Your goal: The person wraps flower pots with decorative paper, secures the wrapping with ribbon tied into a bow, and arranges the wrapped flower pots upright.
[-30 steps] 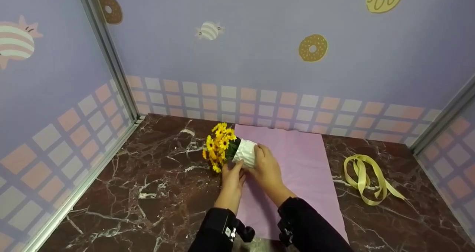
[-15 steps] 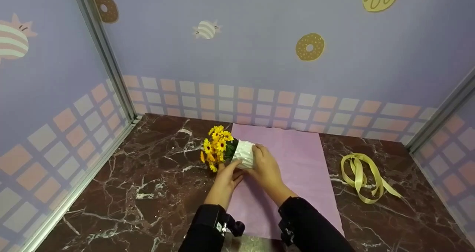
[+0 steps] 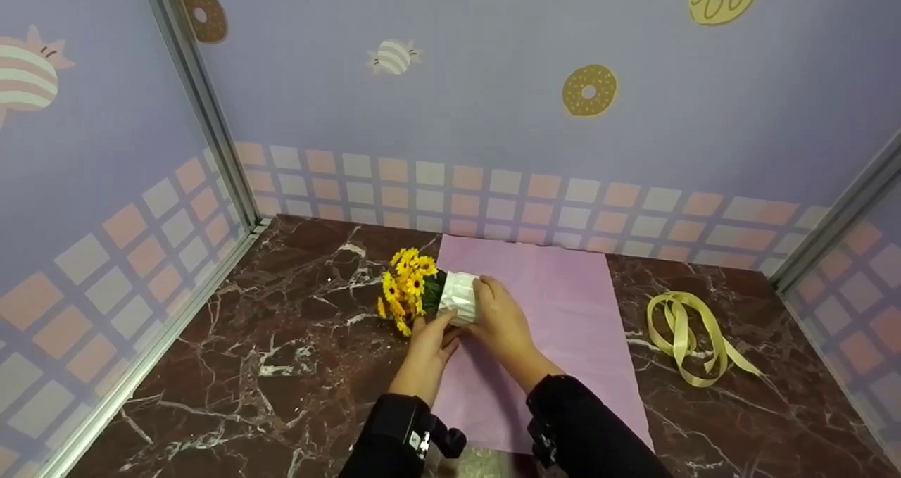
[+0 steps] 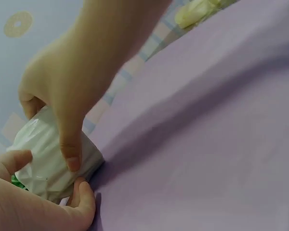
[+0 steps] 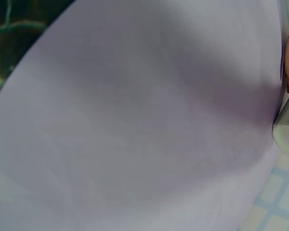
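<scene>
A white ribbed flowerpot point(image 3: 459, 298) lies on its side over the pink-purple wrapping paper point(image 3: 563, 337). Yellow flowers point(image 3: 405, 286) with green leaves point out of it to the left. My right hand point(image 3: 504, 326) grips the pot near its base; the left wrist view shows the right thumb point(image 4: 70, 139) along its wall. From the near side my left hand point(image 3: 424, 351) holds the pot by the rim end, thumb on its wall and fingers beneath. In the right wrist view only part of the pot's base point(image 5: 288, 137) shows at the right edge.
A loosely looped yellow ribbon point(image 3: 686, 337) lies right of the paper on the brown marbled tabletop point(image 3: 295, 393). A patterned wall point(image 3: 479, 112) stands behind, with side panels at left and right.
The pot and flowers have come slightly nearer to me and turned to lie more level. My left hand has shifted a little left along the pot. The ribbon lies unchanged.
</scene>
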`<state>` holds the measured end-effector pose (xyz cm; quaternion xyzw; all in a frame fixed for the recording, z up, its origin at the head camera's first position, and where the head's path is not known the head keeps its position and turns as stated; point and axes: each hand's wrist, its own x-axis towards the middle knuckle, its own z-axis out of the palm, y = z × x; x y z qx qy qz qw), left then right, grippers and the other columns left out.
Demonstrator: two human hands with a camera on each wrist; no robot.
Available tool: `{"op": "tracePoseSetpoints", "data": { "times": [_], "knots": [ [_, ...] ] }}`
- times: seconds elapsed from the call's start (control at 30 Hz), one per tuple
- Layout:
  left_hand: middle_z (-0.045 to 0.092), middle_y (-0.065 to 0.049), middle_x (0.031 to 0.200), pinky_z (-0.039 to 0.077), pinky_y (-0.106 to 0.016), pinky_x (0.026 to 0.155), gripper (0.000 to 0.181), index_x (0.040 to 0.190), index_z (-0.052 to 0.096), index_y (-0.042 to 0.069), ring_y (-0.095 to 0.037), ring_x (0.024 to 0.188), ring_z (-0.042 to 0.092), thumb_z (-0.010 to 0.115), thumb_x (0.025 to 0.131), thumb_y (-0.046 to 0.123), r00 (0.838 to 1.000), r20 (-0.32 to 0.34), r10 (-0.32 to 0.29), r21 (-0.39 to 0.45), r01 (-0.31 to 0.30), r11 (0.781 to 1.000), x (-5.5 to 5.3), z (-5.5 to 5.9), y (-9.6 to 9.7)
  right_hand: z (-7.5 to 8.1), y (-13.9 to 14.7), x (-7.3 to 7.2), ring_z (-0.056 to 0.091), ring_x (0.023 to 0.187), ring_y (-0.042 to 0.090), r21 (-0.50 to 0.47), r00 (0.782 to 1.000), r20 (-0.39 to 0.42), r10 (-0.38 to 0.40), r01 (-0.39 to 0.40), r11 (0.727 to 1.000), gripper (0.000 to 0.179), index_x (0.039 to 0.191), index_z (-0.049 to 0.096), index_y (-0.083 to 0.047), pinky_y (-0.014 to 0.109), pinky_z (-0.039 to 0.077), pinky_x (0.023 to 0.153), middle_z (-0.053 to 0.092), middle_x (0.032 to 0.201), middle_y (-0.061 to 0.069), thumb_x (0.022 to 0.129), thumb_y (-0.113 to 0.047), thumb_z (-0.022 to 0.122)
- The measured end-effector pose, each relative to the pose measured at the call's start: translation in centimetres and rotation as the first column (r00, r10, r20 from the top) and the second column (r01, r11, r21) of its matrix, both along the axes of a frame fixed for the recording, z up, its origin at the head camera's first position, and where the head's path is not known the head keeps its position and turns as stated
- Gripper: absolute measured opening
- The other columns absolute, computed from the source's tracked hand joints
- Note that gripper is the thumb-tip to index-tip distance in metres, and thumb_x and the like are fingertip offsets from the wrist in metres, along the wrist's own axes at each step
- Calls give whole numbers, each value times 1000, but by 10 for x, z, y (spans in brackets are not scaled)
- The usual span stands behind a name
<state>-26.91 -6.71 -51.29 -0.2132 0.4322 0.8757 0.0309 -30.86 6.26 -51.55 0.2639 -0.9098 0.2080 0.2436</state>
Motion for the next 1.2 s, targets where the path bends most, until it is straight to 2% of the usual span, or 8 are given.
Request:
{"op": "tracePoseSetpoints", "data": {
  "times": [0.33, 0.67, 0.77, 0.93, 1.0, 1.07, 1.13, 1.2],
  "knots": [
    [55, -18, 112, 41, -44, 103, 53, 139, 34, -16, -25, 96, 56, 56, 92, -6, 986, -25, 166, 0, -166, 986, 7, -3, 4, -6, -9, 0, 55, 110, 39, 12, 992, -123, 29, -27, 1000, 74, 121, 53, 8, 45, 45, 99, 53, 118, 24, 62, -14, 92],
    [33, -35, 145, 34, -45, 109, 65, 149, 15, -12, -44, 130, 41, 44, 91, -6, 990, -16, 141, 3, -141, 990, 22, 10, -9, -2, -7, 0, 54, 108, 40, 44, 996, -94, -4, 8, 999, 72, 121, 54, 3, 49, 43, 98, 53, 123, 24, 65, -23, 90],
    [41, -35, 137, 41, -42, 104, 65, 149, 19, -11, -39, 116, 54, 45, 90, -4, 986, -11, 164, -47, -165, 985, 25, 17, -12, 3, -4, 0, 52, 114, 40, 68, 1000, -18, -7, 8, 998, 73, 125, 53, 1, 50, 39, 103, 52, 128, 23, 65, -23, 88],
    [63, -20, 101, 51, -26, 71, 39, 128, 49, -11, -15, 74, 61, 49, 90, -2, 975, -85, 206, -220, -220, 950, 25, 24, -10, 11, 2, 3, 49, 122, 37, 95, 993, 116, -6, -5, 996, 76, 132, 52, 0, 53, 32, 108, 51, 133, 20, 67, -17, 87],
    [65, -16, 91, 49, -23, 65, 28, 116, 56, -10, -17, 73, 61, 52, 89, -3, 969, -157, 192, -309, -233, 922, 22, 26, -10, 14, 4, 4, 47, 125, 37, 91, 989, 146, 1, -15, 996, 75, 133, 51, -1, 56, 29, 109, 50, 135, 20, 68, -15, 87],
    [65, -16, 90, 49, -26, 68, 23, 110, 59, -9, -21, 78, 62, 55, 88, -4, 960, -243, 139, -440, -237, 866, 18, 29, -10, 16, 6, 5, 46, 127, 36, 88, 986, 164, 13, -28, 996, 74, 134, 51, -1, 59, 26, 110, 49, 137, 20, 70, -14, 85],
    [65, -15, 95, 51, -30, 75, 23, 110, 62, -6, -25, 86, 62, 57, 87, -5, 950, -308, 43, -604, -231, 763, 14, 33, -10, 18, 8, 5, 44, 128, 35, 81, 984, 176, 32, -47, 996, 72, 134, 52, -2, 61, 23, 110, 49, 138, 19, 71, -14, 84],
    [66, -14, 102, 51, -35, 81, 27, 112, 65, -2, -28, 93, 62, 58, 87, -5, 932, -353, -79, -755, -234, 612, 9, 37, -11, 19, 10, 5, 44, 128, 35, 77, 984, 169, 55, -68, 995, 69, 133, 53, -2, 62, 23, 109, 49, 138, 19, 72, -14, 84]
  ]
}}
